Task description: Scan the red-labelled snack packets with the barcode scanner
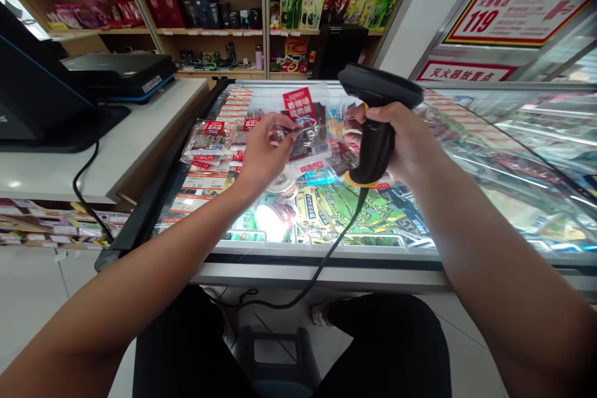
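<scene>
My left hand (pixel 270 146) pinches the near left side of a clear plastic snack packet (pixel 308 127) with a red label and dark contents, held up over the freezer's glass top (pixel 261 99). Wrapped round the handle of a black and yellow barcode scanner (pixel 375 130) is my right hand (pixel 403 137). The scanner's head is just right of the packet, and its cable hangs down over the freezer edge. More red-labelled packets (pixel 209 140) lie on the glass to the left of my left hand. Another lies partly hidden beneath the held one.
Through the glass show green frozen packs (pixel 349 205) and round tubs (pixel 275 217). At left, a white counter (pixel 153 130) carries a scale (pixel 121 74) and a dark monitor (pixel 37 74). Stocked shelves (pixel 200 31) stand behind. A stool (pixel 275 354) is below, between my legs.
</scene>
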